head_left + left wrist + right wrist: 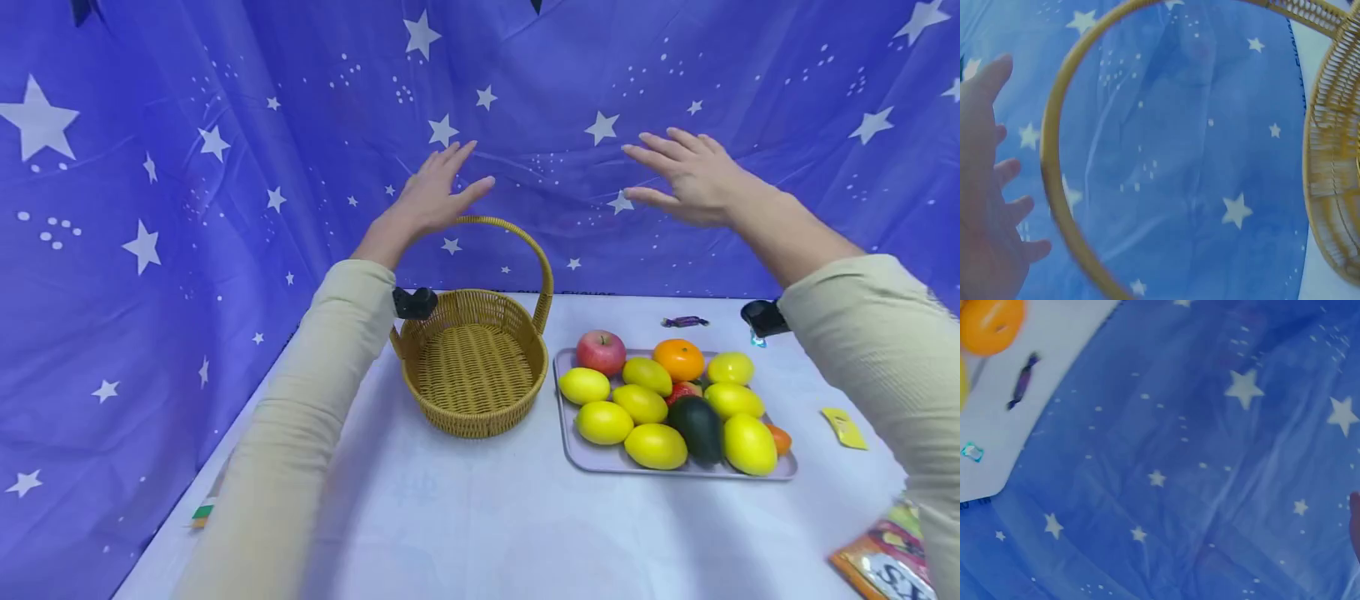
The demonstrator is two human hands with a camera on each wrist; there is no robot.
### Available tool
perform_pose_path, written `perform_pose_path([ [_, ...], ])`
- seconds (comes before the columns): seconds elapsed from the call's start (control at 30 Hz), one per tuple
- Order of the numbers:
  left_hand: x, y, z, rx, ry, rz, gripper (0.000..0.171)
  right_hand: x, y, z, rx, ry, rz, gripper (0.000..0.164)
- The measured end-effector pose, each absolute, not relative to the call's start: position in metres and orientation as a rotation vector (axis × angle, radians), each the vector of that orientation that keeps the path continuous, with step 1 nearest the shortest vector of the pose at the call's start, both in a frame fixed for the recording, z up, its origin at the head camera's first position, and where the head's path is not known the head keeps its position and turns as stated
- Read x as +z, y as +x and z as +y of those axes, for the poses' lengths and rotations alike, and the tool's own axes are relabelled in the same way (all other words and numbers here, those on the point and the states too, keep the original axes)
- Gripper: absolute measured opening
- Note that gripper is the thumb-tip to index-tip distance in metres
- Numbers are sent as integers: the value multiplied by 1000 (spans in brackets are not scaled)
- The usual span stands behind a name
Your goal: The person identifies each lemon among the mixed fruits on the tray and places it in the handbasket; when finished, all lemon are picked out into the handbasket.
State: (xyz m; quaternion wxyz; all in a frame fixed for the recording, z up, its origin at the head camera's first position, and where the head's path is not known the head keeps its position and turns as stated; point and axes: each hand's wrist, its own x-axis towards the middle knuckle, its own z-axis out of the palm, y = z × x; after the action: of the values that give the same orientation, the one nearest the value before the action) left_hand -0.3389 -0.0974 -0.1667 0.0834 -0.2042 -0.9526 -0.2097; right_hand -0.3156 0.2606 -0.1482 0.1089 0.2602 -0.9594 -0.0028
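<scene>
Both hands are raised in the air and hold nothing. My left hand (pixel 429 193), fingers extended and thumb apart, is up by the handle of a wicker basket (pixel 480 421); in the left wrist view a gap shows between the fingers and the handle (pixel 1051 144). No contents show inside the basket. High over the right side of the table is my right hand (pixel 693 179), its fingers straight and spread. Below it a pale purple tray (pixel 566 446) bears several lemons (pixel 656 447), an apple (pixel 601 352), an orange (pixel 678 360) and a dark avocado (pixel 697 427).
Beyond the tray lies a purple wrapped candy (pixel 685 322). To the right are a yellow packet (pixel 844 428) and a colourful snack bag (pixel 888 558). A package (pixel 202 512) is partly hidden by the left sleeve. A blue star-patterned curtain (pixel 540 150) borders the white table (pixel 480 517).
</scene>
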Motion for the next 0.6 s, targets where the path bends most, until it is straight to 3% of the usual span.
perform_pose_path([
  [0.33,-221,-316,-176,-938,-616,-2737,82,-229,-269,309,129,1080,-2654,63],
  [0.47,-253,-303,-197,-1110,-537,-2749,81,-258,-250,328,418,1000,-2701,59],
  [0.6,-285,-291,-209,-1368,-434,-2733,80,-284,-228,348,815,705,-2770,55],
])
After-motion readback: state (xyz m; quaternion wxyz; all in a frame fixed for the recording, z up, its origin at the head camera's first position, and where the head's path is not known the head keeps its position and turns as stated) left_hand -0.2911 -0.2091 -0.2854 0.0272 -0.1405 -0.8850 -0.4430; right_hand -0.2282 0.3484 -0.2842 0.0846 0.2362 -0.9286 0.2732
